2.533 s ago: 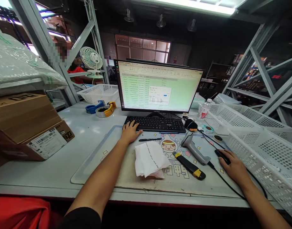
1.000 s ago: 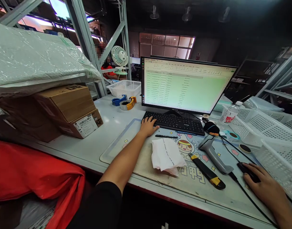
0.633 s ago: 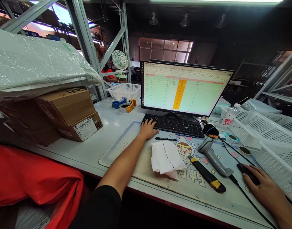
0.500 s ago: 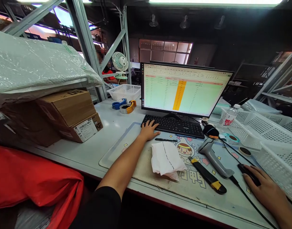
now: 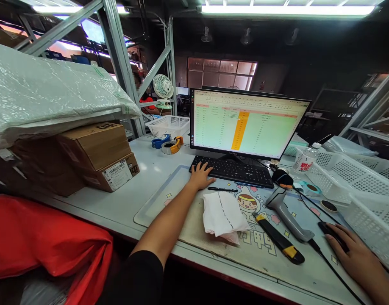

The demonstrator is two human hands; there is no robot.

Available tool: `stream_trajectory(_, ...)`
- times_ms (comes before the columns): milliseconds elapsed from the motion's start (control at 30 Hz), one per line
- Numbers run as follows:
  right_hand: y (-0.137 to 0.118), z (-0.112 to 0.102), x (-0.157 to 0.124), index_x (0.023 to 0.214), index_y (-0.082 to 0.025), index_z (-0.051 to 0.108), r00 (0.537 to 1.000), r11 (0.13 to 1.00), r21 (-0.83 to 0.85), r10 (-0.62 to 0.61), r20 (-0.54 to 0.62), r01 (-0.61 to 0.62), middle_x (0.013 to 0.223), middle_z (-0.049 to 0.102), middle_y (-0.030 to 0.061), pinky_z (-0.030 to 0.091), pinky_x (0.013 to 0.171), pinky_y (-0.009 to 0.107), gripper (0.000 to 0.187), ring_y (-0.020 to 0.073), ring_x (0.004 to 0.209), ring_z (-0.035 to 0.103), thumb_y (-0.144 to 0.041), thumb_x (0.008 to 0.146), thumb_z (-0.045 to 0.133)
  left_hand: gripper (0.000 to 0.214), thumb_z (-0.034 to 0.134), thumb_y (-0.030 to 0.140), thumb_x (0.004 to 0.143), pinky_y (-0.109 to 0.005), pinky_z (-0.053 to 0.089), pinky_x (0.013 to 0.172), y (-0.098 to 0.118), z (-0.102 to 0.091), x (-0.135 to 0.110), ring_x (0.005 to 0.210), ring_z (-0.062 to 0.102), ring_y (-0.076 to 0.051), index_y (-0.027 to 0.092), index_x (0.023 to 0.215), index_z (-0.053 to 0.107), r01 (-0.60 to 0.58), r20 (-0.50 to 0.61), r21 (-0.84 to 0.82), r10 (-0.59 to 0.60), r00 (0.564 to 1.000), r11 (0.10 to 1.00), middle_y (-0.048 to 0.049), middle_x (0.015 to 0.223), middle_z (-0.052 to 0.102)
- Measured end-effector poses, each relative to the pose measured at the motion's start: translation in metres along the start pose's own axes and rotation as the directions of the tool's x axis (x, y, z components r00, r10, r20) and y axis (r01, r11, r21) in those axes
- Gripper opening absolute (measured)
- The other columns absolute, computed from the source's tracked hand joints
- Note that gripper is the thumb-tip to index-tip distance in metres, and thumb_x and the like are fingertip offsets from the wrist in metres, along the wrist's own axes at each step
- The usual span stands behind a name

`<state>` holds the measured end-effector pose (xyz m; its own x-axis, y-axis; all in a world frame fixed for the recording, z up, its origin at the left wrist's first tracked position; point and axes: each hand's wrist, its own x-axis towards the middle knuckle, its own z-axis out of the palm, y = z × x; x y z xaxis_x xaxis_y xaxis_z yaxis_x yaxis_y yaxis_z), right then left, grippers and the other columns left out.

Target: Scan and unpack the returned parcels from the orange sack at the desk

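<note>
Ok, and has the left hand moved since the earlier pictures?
No, not visibly: judged against the keyboard, the left hand stays at its left end throughout; only the camera's view has clearly shifted.

Matt plastic keyboard (image 5: 239, 172), smooth plastic mouse (image 5: 332, 233)

A ceiling light (image 5: 288, 9) glows brightly; the back wall (image 5: 273, 70) is dark. Glare spots the table (image 5: 156, 160), and the edges look stretched.

Cardboard boxes (image 5: 99, 146) stand toward the tabletop's (image 5: 150, 167) left edge; a white basket (image 5: 174, 130) and a blue tape dispenser (image 5: 159, 142) sit near its far edge, perforated crates (image 5: 377, 214) along its right.
</note>
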<state>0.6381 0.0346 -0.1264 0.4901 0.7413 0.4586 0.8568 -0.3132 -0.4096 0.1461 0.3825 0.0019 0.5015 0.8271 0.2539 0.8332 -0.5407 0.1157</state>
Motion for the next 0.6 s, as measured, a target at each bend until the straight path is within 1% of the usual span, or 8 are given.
stream_trajectory(100,0.000,0.002,-0.001,0.134,-0.035,0.072,1.000,1.000,0.006,-0.016,-0.023,0.016,0.146,0.065,0.0116,0.060,0.102,0.062,0.062,0.0443,0.129,0.067,-0.073,0.093,0.045,0.070,0.050,0.068,0.101,-0.070,0.014,0.131,0.000,0.000,0.000,0.165,0.016,-0.041,0.032,0.161,0.049,0.005,-0.017,0.000,-0.005,1.000,1.000,-0.0067,0.178,0.028)
stream_trajectory(200,0.002,0.006,-0.001,0.134,-0.035,0.071,0.999,1.000,0.016,-0.020,-0.041,0.021,0.145,0.065,0.0124,0.058,0.106,0.062,0.062,0.0443,0.128,0.067,-0.073,0.093,0.045,0.067,0.050,0.066,0.102,-0.068,0.016,0.132,0.000,0.001,-0.001,0.165,0.018,-0.040,0.031,0.159,0.051,0.015,-0.036,-0.003,-0.015,0.999,1.000,-0.0062,0.178,0.030)
stream_trajectory(367,0.008,0.011,-0.001,0.143,-0.027,0.065,0.998,0.999,-0.007,-0.036,-0.053,0.036,0.148,0.062,0.0166,0.054,0.111,0.064,0.071,0.0453,0.132,0.064,-0.073,0.093,0.047,0.063,0.053,0.061,0.103,-0.063,0.018,0.134,0.003,-0.003,-0.002,0.164,0.022,-0.038,0.029,0.156,0.055,0.019,-0.062,-0.023,-0.021,0.998,1.000,-0.0050,0.176,0.033)
stream_trajectory(433,0.009,0.012,-0.005,0.143,-0.024,0.064,0.996,0.998,-0.001,-0.057,-0.067,0.057,0.148,0.062,0.0171,0.051,0.114,0.065,0.073,0.0449,0.133,0.063,-0.073,0.092,0.048,0.060,0.054,0.059,0.103,-0.060,0.025,0.133,0.007,-0.010,-0.004,0.163,0.026,-0.038,0.027,0.155,0.057,0.051,-0.076,-0.046,-0.054,0.996,0.998,-0.0054,0.175,0.036)
stream_trajectory(467,0.009,0.012,-0.007,0.144,-0.023,0.063,0.995,0.998,-0.001,-0.063,-0.073,0.064,0.148,0.062,0.0172,0.050,0.115,0.065,0.073,0.0444,0.133,0.062,-0.073,0.093,0.049,0.058,0.053,0.058,0.103,-0.057,0.031,0.130,0.010,-0.015,-0.006,0.160,0.032,-0.037,0.026,0.152,0.059,0.073,-0.082,-0.067,-0.078,0.994,0.995,-0.0066,0.172,0.041)
stream_trajectory(500,0.009,0.012,-0.010,0.145,-0.023,0.062,0.995,0.998,-0.004,-0.069,-0.076,0.069,0.148,0.061,0.0174,0.050,0.115,0.064,0.072,0.0436,0.134,0.062,-0.072,0.094,0.049,0.057,0.052,0.058,0.104,-0.053,0.039,0.126,0.014,-0.021,-0.008,0.155,0.041,-0.036,0.025,0.148,0.063,0.097,-0.067,-0.097,-0.103,0.992,0.991,-0.0084,0.166,0.049)
stream_trajectory(533,0.009,0.012,-0.014,0.146,-0.022,0.061,0.994,0.997,-0.012,-0.074,-0.081,0.073,0.148,0.061,0.0175,0.049,0.116,0.064,0.071,0.0429,0.134,0.062,-0.071,0.095,0.049,0.056,0.050,0.061,0.104,-0.050,0.047,0.119,0.019,-0.027,-0.011,0.146,0.052,-0.035,0.024,0.142,0.067,0.118,-0.022,-0.132,-0.122,0.992,0.984,-0.0098,0.157,0.060)
stream_trajectory(600,0.007,0.010,-0.019,0.147,-0.022,0.059,0.991,0.996,-0.028,-0.092,-0.099,0.090,0.149,0.060,0.0176,0.047,0.119,0.063,0.068,0.0416,0.136,0.060,-0.067,0.097,0.049,0.061,0.049,0.072,0.099,-0.044,0.056,0.102,0.031,-0.038,-0.018,0.125,0.068,-0.033,0.026,0.128,0.075,0.119,0.155,-0.182,-0.091,0.984,0.976,-0.0097,0.135,0.074)
